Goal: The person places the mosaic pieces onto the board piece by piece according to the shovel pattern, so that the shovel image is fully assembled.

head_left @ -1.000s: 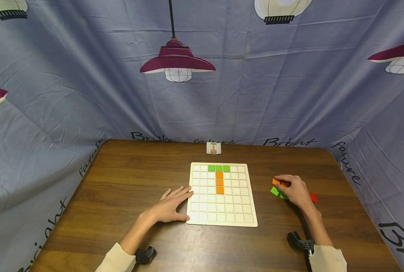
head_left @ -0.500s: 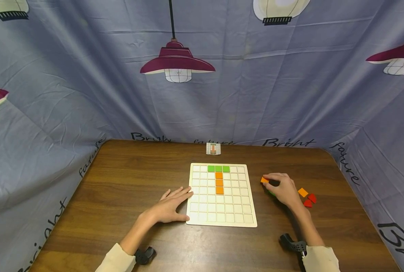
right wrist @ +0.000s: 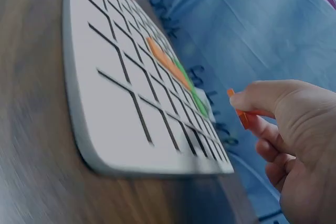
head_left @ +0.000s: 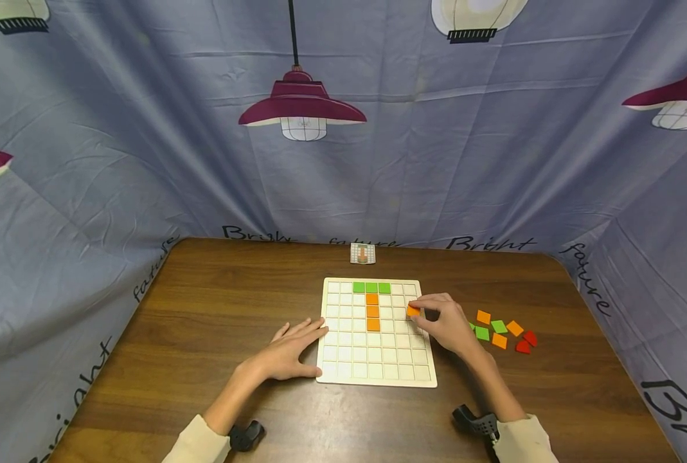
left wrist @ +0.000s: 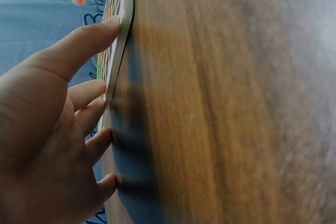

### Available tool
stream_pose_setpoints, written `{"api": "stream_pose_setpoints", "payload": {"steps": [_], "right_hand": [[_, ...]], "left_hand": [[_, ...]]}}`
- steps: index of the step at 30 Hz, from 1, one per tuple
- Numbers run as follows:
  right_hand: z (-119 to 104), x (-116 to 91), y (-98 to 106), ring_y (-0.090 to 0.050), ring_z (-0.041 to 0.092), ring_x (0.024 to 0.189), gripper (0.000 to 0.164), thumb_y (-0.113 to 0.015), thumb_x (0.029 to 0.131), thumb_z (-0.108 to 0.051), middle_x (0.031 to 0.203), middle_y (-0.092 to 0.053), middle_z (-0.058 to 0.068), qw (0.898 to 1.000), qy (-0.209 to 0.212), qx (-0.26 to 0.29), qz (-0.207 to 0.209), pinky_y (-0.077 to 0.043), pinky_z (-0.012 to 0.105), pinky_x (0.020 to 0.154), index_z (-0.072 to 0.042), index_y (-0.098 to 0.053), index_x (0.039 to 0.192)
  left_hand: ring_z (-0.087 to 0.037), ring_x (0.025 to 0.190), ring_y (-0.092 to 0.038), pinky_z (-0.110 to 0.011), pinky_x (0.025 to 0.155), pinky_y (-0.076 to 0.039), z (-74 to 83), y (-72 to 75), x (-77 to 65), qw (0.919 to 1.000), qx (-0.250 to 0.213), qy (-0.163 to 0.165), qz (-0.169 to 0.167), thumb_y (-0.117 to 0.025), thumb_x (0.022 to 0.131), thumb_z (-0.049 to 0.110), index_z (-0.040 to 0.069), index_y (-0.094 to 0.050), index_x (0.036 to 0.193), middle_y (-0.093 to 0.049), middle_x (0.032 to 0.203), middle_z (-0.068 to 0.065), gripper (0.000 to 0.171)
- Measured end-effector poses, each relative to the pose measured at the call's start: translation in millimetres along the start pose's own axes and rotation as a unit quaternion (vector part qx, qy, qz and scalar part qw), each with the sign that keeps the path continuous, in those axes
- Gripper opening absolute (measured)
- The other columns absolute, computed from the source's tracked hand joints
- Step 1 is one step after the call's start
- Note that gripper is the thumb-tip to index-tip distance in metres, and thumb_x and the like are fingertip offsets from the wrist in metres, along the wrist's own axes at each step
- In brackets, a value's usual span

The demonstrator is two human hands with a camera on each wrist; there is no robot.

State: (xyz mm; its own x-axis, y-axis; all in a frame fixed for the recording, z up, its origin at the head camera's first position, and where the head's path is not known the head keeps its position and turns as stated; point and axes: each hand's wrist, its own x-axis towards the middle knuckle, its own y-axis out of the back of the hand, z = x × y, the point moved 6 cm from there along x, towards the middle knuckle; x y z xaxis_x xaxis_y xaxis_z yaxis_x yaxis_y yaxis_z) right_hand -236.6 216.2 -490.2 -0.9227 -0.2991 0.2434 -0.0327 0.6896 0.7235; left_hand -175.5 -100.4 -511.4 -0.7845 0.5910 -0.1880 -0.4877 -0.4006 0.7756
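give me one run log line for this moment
left hand: touches board edge; right hand: pinches orange tile above board; on board: three green tiles, three orange tiles; right of board: loose pieces

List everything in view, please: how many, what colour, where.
Table: 1, brown, foreground.
Backdrop: count unclear, blue, behind.
Printed lamps: at least 5, maroon or cream, on backdrop.
Printed words: several, black, on backdrop.
Board: 1, cream, on table.
Set green squares: 3, green, board's far row.
Set orange squares: 3, orange, below middle green.
Held square: 1, orange, above board.
Loose orange squares: 3, orange, right of board.
Loose green squares: 3, green, one partly hidden, beside those.
Red pieces: 2, red, farthest right.
Card: 1, whitish, beyond board.
Wrist devices: 2, black, at wrists.
Sleeves: 2, cream, on forearms.
Left hand: 1, at board's left edge.
Right hand: 1, pinching held square.
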Motion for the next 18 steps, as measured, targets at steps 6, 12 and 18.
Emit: {"api": "stream_pose_setpoints", "payload": {"steps": [6,12,18], "right_hand": [[-19.7,0.5,-20.6,-0.057,0.027,0.107,0.028,-0.081,0.081,-0.005,0.110,-0.071,0.005,0.999,0.028,0.027,-0.020,-0.048,0.049,0.089,-0.007,-0.078,0.109],[-32.0,-2.0,-40.6,-0.058,0.021,0.103,0.027,-0.083,0.079,-0.008,0.107,-0.072,-0.001,0.998,0.059,0.022,-0.026,-0.048,0.047,0.090,-0.009,-0.080,0.105],[-41.7,-6.0,-54.5,-0.058,0.018,0.100,0.025,-0.083,0.078,-0.008,0.102,-0.071,-0.004,0.996,0.081,0.021,-0.036,-0.048,0.043,0.088,-0.009,-0.080,0.102]], "left_hand": [[-0.032,0.150,-0.016,-0.063,0.115,-0.005,-0.3,0.1,0.3,1.0000,0.001,-0.001,0.001,-0.075,0.089,0.036,0.015,-0.037,0.156,-0.024,0.164,-0.004,0.079],[-0.032,0.150,-0.016,-0.063,0.115,-0.005,0.5,0.7,-0.3,1.0000,0.001,-0.002,0.001,-0.075,0.089,0.036,0.015,-0.037,0.156,-0.024,0.164,-0.005,0.079],[-0.032,0.150,-0.016,-0.063,0.115,-0.005,1.1,0.9,-0.9,1.0000,-0.002,-0.003,0.001,-0.075,0.089,0.035,0.014,-0.037,0.156,-0.024,0.164,-0.005,0.079]]}}
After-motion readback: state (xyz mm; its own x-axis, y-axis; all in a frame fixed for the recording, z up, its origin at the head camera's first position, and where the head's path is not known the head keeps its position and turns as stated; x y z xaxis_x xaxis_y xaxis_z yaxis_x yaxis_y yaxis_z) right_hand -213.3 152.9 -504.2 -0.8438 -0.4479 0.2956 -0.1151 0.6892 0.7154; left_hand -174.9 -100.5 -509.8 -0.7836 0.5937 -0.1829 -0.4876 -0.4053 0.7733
